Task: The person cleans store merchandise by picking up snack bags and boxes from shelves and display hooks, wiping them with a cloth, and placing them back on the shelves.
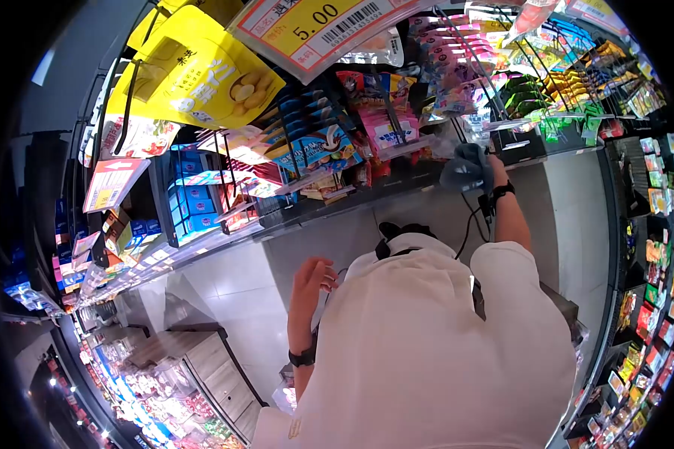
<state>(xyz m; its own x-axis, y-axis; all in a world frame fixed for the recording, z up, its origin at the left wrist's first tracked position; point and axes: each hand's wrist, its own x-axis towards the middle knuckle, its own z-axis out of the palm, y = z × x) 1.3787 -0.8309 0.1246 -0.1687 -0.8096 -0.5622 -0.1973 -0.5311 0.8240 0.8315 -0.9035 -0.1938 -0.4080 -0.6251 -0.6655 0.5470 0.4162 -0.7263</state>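
Grey cloth is located at two o'clock of view centre, by the front edge of the snack shelf; contact unclear. Pink packet is displayed at one o'clock. Left hand is seen at seven o'clock, fingers loosely parted, nothing visibly held. Cloth appears gripped by the right hand, fingers partly hidden. Risk, judged: packet could be dislodged if snagged by loose folds swept toward ten o'clock.

price tag reading "5.00", printed barcode
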